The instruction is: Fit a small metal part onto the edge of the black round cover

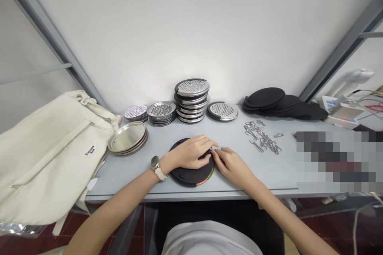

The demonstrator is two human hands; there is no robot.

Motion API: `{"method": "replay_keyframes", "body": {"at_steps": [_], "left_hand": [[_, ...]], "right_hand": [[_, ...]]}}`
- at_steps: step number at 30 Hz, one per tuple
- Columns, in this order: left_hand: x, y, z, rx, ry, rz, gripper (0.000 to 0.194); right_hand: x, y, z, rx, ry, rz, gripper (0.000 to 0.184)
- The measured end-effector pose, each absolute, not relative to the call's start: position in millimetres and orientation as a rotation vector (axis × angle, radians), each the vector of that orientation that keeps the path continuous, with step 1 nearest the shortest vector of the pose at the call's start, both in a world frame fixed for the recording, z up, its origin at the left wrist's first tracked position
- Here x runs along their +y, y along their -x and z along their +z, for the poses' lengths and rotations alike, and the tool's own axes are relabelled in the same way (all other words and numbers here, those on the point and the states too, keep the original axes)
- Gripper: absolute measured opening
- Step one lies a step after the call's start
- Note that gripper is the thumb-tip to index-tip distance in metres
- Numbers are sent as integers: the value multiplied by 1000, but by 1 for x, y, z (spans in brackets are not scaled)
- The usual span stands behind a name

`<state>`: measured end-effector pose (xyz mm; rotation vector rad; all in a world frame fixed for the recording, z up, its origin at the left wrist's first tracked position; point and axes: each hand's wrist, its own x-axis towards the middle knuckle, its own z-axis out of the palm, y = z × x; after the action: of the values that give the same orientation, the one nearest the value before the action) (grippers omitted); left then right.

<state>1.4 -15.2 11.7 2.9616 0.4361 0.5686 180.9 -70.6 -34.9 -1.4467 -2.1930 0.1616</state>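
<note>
A round black disc [188, 174] with a coloured rim lies flat on the grey table [125, 171] just in front of me. My left hand [191, 152], a watch on its wrist, lies palm down on top of the disc with its fingers pressed to it. My right hand [231, 164] is at the disc's right edge, its fingers pinched together against the rim where the left fingertips meet them. What the right fingers pinch is too small to make out.
Behind the disc stand a stack of perforated metal discs [192, 100], two lower stacks [161, 112] and a single one [222, 110]. Plain metal plates [128, 138] sit left, black discs [278, 101] back right, metal clips [263, 137] right. A cream cloth bag [44, 151] fills the left.
</note>
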Motion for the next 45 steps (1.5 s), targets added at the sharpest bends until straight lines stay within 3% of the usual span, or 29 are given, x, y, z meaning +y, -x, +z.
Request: {"method": "replay_keyframes", "body": {"at_steps": [45], "left_hand": [[-18,-2,15,489,-2946,539,26]], "right_hand": [[-72,-179,-33,-2116,1501,224,23]]}}
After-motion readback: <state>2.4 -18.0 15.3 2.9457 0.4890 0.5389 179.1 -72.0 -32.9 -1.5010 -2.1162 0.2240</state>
